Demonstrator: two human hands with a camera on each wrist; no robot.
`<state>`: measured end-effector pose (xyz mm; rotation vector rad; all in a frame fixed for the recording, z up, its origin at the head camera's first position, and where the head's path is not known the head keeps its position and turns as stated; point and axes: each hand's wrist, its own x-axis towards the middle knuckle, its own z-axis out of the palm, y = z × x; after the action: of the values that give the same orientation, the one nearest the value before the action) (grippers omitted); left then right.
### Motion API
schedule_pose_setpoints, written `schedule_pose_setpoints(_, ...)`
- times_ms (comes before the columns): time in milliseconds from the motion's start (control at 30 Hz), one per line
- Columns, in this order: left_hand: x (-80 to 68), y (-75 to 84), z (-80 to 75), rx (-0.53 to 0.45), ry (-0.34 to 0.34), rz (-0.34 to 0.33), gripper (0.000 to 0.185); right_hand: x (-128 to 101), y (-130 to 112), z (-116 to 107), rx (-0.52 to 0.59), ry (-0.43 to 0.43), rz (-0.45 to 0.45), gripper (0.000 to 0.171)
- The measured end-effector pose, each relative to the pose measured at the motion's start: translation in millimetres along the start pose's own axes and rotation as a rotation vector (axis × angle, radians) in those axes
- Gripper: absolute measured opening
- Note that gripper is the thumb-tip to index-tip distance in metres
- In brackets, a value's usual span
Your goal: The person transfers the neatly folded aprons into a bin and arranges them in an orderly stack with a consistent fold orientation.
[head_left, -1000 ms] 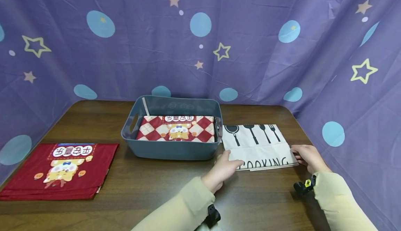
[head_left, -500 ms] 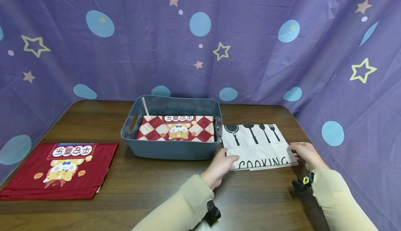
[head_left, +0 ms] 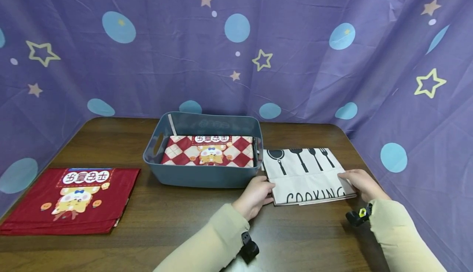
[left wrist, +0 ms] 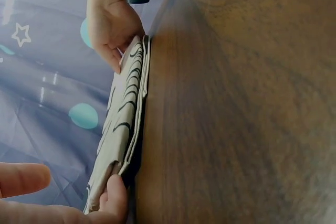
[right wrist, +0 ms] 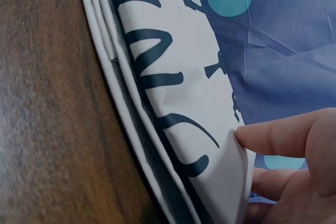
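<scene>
- Head view: I see my left hand (head_left: 256, 193) at the near left corner of the folded white cloth (head_left: 306, 173) printed with black utensils and the word COOKING. Its fingers curl round that corner. My right hand (head_left: 360, 184) has the near right corner, thumb on top and fingers tucked beneath the edge. The cloth lies on the wooden table (head_left: 166, 227), just to the right of the grey-blue basket (head_left: 203, 177), its left edge close against the basket wall. A red-and-white checked cloth (head_left: 208, 151) lies flat inside the basket. A red folded cloth (head_left: 70, 200) with a cartoon print lies well apart at the table's left side. A purple curtain (head_left: 236, 58) with stars and dots hangs behind and to both sides.
- Left wrist view: I look along the table (left wrist: 236, 103) at the cloth's (left wrist: 123, 124) stacked layers edge-on. My left hand (left wrist: 63, 203) pinches the near corner, thumb pressed on the layered edge and a finger above it. At the far end my right hand (left wrist: 110, 24) grips the other corner, fingers bent over the top face.
- Right wrist view: the cloth (right wrist: 173, 93) fills the middle, its black letters large, several folded layers showing along the edge that meets the table (right wrist: 47, 108). My right hand (right wrist: 294, 166) clamps the corner, one fingertip on the printed face and other fingers curled below it. The curtain (right wrist: 273, 35) shows beyond.
</scene>
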<state>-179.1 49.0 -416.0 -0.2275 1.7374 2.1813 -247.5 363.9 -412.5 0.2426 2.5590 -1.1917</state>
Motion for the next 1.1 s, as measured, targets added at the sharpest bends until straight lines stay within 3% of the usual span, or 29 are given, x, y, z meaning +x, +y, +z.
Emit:
schedule_pose_setpoints(400, 0.5, -2.2, 1.2, 0.029, -0.026, -0.014, 0.058, -0.7, 6.9, 2.6, 0.08, 0.01, -0.034, 0.047)
schedule_pose_setpoints(633, 2.5, -4.1, 0.4, 0.061, -0.011, -0.021, 0.059, 0.0, 11.1, 0.4, 0.099, 0.014, -0.052, 0.05)
schedule_pose_setpoints(900, 5.0, -5.4, -4.4, 0.028, -0.042, -0.043, 0.062, 4.4, 17.7, -4.8, 0.191, -0.077, -0.038, 0.058)
schedule_pose_setpoints(1033, 5.3, -5.4, -6.2, 0.055, -0.044, -0.035, 0.061, 3.8, 17.0, -4.6, 0.235, -0.088, -0.019, 0.046)
schedule_pose_setpoints(1100, 5.4, -5.6, -7.2, 0.068, -0.048, -0.03, 0.059, 3.0, 16.6, -4.7, 0.271, -0.094, -0.018, 0.031)
